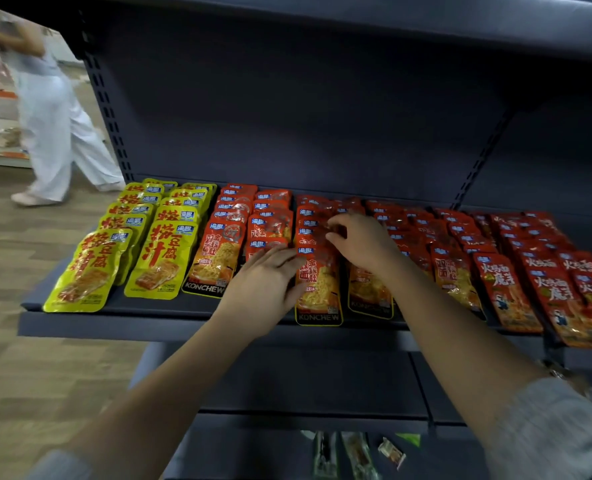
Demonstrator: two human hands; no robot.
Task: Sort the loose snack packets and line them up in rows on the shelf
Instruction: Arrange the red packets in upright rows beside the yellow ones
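Lying lengthwise front-to-back, packets (319, 271); hands (360, 244) touching.

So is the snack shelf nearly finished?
Nearly. The yellow packets on the left and red packets on the right already lie in rows. The left hand and right hand rest on the middle orange row. A few loose packets wait on the lower shelf.

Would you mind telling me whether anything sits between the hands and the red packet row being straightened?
Nothing visible does. The left hand already rests on the red packet row, and the right hand touches the same row farther back.
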